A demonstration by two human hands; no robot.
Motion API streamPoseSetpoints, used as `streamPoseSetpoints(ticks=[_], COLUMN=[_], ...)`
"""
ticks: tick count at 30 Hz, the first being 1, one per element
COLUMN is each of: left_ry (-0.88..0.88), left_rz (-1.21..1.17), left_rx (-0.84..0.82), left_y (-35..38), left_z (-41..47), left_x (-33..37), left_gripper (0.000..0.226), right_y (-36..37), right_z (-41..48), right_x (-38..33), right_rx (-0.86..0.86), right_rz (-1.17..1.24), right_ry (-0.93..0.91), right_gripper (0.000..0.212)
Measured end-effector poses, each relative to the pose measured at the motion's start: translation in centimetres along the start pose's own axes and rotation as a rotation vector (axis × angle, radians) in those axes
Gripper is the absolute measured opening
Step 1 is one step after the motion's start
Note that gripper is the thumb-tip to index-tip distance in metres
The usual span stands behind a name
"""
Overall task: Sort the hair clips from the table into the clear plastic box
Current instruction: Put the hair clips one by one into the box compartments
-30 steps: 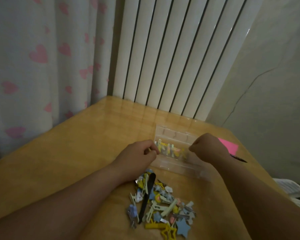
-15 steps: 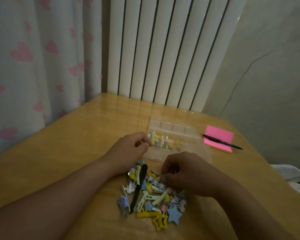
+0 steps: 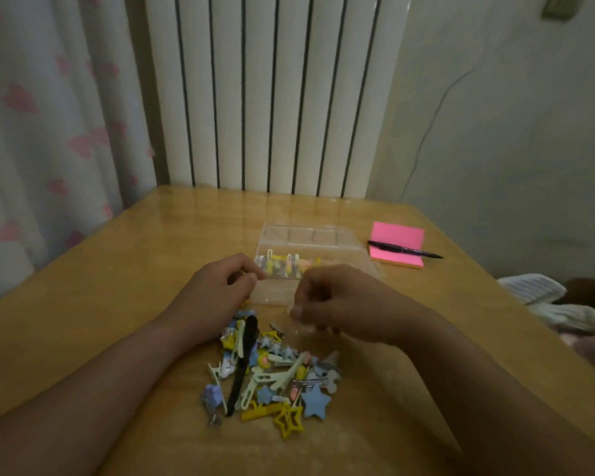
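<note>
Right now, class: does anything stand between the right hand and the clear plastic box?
Nothing visible does. The right hand is just in front of the open clear plastic box, at the far edge of the hair clips. The left hand holds the box's near left corner, beside that path.

Table (image 3: 117,304) w/ clip pile (image 3: 272,376), clear box (image 3: 310,235), notepad (image 3: 397,235).

No writing, number or brand could be read anywhere in this one, the light was just too dim. The pink note pad (image 3: 397,240) showed a plain face, the pen (image 3: 404,250) across it was too small and dark for any marking, and the clear plastic box (image 3: 310,234) showed no label.
</note>
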State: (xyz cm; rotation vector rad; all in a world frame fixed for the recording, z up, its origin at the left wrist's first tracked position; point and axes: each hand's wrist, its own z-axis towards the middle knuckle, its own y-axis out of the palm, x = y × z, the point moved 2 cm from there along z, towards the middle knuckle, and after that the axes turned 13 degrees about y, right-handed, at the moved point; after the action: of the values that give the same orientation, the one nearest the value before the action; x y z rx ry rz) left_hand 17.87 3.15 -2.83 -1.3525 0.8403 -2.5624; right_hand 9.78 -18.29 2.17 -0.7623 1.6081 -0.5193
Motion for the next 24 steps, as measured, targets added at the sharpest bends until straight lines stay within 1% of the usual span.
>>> streamPoseSetpoints(ticks=[3,5,6,8,13,17,20,22,24], left_ry=[-0.012,-0.014,-0.012,-0.012,-0.008,-0.006,-0.007,-0.012,-0.008], left_rz=[-0.004,-0.011,-0.011,-0.014,-0.019,-0.027,-0.037,-0.038,-0.034], left_rx=[0.004,0.006,0.006,0.004,0.0,-0.004,0.001,0.003,0.001], left_y=[0.0,0.0,0.0,0.0,0.1,0.1,0.2,0.2,0.1], left_z=[0.0,0.0,0.1,0.1,0.1,0.1,0.1,0.1,0.1], left_x=[-0.1,-0.2,-0.3,-0.4,-0.4,-0.5,-0.5,-0.5,-0.5], left_gripper=[0.021,0.021,0.021,0.02,0.021,0.021,0.021,0.021,0.02], right_y=[-2.6,-4.8,-5.8,-7.3,-7.9,-7.4,-7.4,-7.5,-7.5], right_z=[0.3,1.1,1.8,3.5,8.6,10.8,11.6,12.0,11.8], right_x=[0.5,1.4,2.0,2.8,3.1,2.3,1.6,1.5,1.6], right_rx=[0.22,0.39,0.459,0.505,0.378,0.231,0.142,0.108,0.115], right_rz=[0.119,0.206,0.212,0.17,-0.175,-0.405,-0.528,-0.571,-0.56], right_ry=[0.007,0.082,0.136,0.222,0.306,0.354,0.403,0.425,0.429], right_gripper=[0.009,0.012,0.014,0.016,0.017,0.029,0.039,0.038,0.035])
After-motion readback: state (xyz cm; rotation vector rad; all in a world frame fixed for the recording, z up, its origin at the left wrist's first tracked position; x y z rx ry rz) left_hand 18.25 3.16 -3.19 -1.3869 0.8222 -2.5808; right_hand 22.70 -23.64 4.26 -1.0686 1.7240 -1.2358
